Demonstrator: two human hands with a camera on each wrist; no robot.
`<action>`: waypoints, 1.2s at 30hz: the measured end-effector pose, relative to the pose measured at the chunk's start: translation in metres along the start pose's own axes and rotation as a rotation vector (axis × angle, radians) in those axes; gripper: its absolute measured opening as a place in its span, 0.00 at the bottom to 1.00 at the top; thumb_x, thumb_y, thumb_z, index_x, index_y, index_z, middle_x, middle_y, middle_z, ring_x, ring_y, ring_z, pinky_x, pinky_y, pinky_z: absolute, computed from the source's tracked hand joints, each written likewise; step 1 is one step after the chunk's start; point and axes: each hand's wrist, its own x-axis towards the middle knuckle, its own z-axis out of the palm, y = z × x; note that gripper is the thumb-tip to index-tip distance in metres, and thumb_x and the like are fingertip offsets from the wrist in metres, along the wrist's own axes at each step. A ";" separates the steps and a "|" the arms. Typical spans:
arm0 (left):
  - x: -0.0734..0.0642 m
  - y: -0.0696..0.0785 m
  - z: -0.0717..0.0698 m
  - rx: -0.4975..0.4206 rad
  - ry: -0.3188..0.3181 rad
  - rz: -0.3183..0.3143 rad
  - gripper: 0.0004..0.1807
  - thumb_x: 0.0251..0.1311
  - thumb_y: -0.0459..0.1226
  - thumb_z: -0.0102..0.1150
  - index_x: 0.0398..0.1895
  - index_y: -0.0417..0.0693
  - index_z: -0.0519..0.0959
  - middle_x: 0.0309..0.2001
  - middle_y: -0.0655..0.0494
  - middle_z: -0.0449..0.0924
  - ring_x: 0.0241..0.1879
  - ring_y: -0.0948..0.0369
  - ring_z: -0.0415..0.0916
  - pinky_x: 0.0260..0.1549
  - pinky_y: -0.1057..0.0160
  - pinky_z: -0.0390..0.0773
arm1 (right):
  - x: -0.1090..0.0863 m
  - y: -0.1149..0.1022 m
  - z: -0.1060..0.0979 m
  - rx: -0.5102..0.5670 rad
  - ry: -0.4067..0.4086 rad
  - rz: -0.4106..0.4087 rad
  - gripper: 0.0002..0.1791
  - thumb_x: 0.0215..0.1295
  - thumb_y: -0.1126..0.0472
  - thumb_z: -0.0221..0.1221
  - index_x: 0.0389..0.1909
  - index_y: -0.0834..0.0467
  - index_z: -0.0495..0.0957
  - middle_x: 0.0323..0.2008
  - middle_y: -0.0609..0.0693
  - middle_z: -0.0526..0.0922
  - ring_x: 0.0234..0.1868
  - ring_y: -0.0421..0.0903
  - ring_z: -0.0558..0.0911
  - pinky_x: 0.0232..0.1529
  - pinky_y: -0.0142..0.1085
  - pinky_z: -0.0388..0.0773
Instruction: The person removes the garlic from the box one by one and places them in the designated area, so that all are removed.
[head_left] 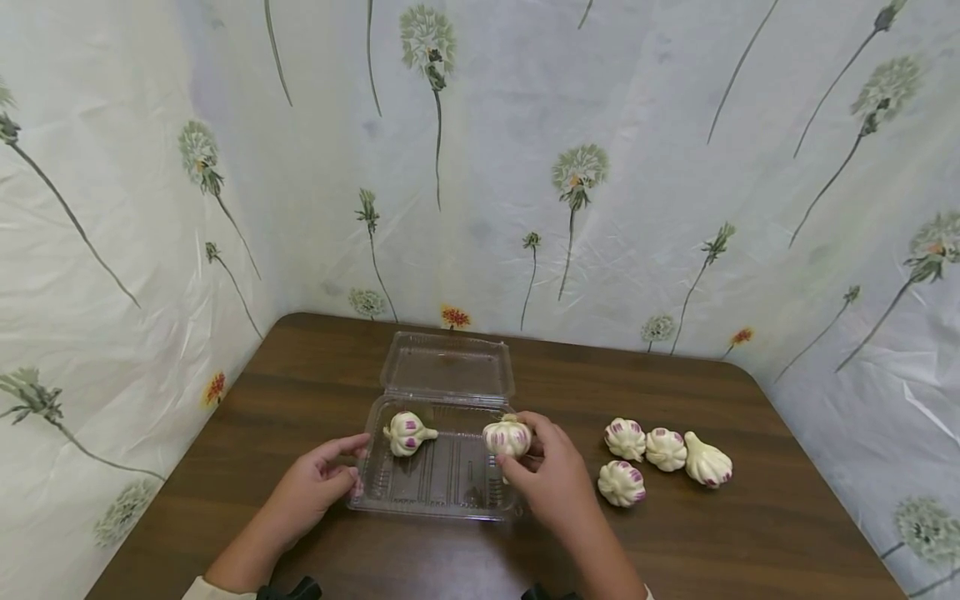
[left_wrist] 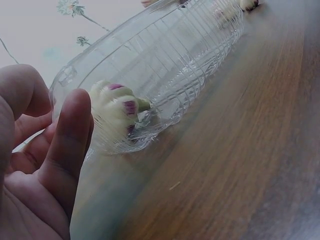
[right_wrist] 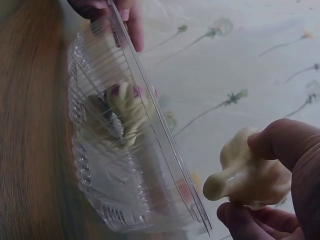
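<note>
A clear plastic clamshell container (head_left: 433,492) lies on the table with its lid folded back. Inside, toward its left end, rests one garlic bulb (head_left: 406,434) with purple streaks, its stem pointing right. My left hand (head_left: 318,482) pinches the container's left rim between thumb and fingers. Over the container's right end, my right hand (head_left: 553,471) grips a second garlic bulb (right_wrist: 252,172) between thumb and fingers, above the rim in the right wrist view. Right of that hand, several more garlic bulbs (head_left: 665,450) sit grouped on the wood.
The open lid (head_left: 448,367) lies flat behind the container. The brown wooden table (head_left: 322,367) has rounded far corners. A white sheet with a dandelion print (head_left: 480,167) hangs behind the table and along both sides.
</note>
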 end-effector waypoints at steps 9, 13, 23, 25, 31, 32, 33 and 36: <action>-0.001 0.000 -0.001 0.003 -0.008 0.007 0.27 0.72 0.26 0.54 0.73 0.38 0.71 0.60 0.35 0.72 0.34 0.64 0.82 0.37 0.66 0.85 | 0.000 0.002 -0.006 -0.008 0.012 0.001 0.29 0.62 0.59 0.74 0.64 0.49 0.77 0.55 0.56 0.79 0.53 0.49 0.86 0.49 0.33 0.87; -0.001 0.001 -0.001 0.001 -0.004 0.011 0.27 0.72 0.26 0.54 0.73 0.37 0.71 0.60 0.35 0.73 0.34 0.63 0.81 0.36 0.66 0.85 | -0.001 0.005 -0.008 -0.015 0.026 -0.011 0.29 0.62 0.61 0.74 0.64 0.49 0.78 0.55 0.55 0.79 0.53 0.48 0.86 0.50 0.33 0.86; -0.003 0.003 0.000 -0.002 -0.009 0.032 0.27 0.71 0.26 0.56 0.73 0.35 0.71 0.59 0.34 0.72 0.34 0.64 0.81 0.36 0.66 0.85 | -0.005 0.008 -0.013 -0.040 0.034 -0.003 0.30 0.62 0.59 0.74 0.65 0.47 0.78 0.57 0.55 0.80 0.53 0.48 0.87 0.50 0.33 0.86; -0.004 0.003 0.000 -0.007 -0.008 0.029 0.27 0.71 0.26 0.56 0.73 0.35 0.71 0.59 0.33 0.72 0.34 0.64 0.81 0.36 0.66 0.85 | -0.005 0.008 -0.014 -0.044 0.035 -0.005 0.30 0.62 0.59 0.74 0.66 0.49 0.77 0.57 0.55 0.80 0.52 0.48 0.87 0.50 0.33 0.86; -0.003 0.003 0.001 -0.021 -0.013 0.030 0.27 0.71 0.26 0.55 0.73 0.34 0.70 0.60 0.33 0.72 0.34 0.64 0.81 0.36 0.66 0.85 | -0.008 0.006 -0.020 -0.050 0.045 -0.005 0.31 0.62 0.60 0.73 0.66 0.52 0.77 0.58 0.57 0.80 0.52 0.49 0.87 0.51 0.34 0.86; -0.003 0.003 0.001 -0.024 -0.013 0.032 0.27 0.71 0.26 0.55 0.73 0.34 0.70 0.60 0.33 0.72 0.34 0.64 0.81 0.36 0.66 0.85 | -0.008 0.006 -0.021 -0.048 0.047 -0.005 0.31 0.62 0.60 0.73 0.66 0.53 0.77 0.59 0.58 0.79 0.52 0.49 0.87 0.50 0.34 0.86; -0.003 0.003 0.001 -0.025 -0.013 0.032 0.27 0.71 0.26 0.55 0.73 0.34 0.70 0.59 0.33 0.72 0.34 0.64 0.81 0.36 0.66 0.85 | -0.008 0.006 -0.023 -0.049 0.050 -0.008 0.31 0.62 0.61 0.73 0.66 0.53 0.77 0.59 0.58 0.79 0.52 0.49 0.87 0.50 0.34 0.86; -0.003 0.003 0.000 -0.024 -0.010 0.032 0.27 0.71 0.26 0.56 0.73 0.34 0.70 0.59 0.33 0.72 0.34 0.64 0.81 0.35 0.66 0.85 | -0.009 0.007 -0.025 -0.058 0.057 -0.016 0.31 0.63 0.60 0.73 0.67 0.54 0.77 0.58 0.59 0.79 0.51 0.49 0.87 0.48 0.33 0.87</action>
